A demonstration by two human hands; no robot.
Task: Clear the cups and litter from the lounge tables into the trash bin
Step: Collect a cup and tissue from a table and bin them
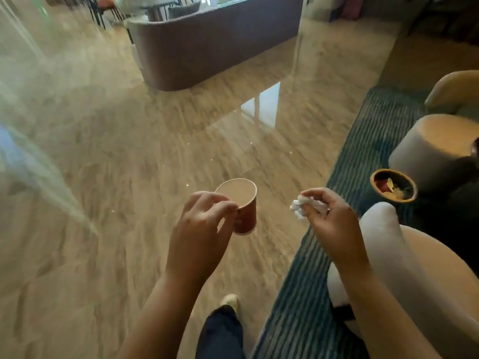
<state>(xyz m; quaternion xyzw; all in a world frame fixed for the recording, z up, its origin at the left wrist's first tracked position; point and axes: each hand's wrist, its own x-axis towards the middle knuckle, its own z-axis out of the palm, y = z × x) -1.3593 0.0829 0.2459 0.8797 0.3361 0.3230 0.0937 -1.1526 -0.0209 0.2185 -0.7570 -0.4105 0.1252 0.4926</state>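
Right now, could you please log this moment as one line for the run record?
left hand: holds cup | right hand: holds tissue | bin: on rug, right | phase: carrying

The paper cup (245,212) is dark red outside with a pale cream inside, and the crumpled tissue (300,207) is white. The floor (129,151) is glossy beige, streaked like marble, beside a teal-and-dark striped rug (368,141). The blurred sofa (207,53) looks greyish purple.
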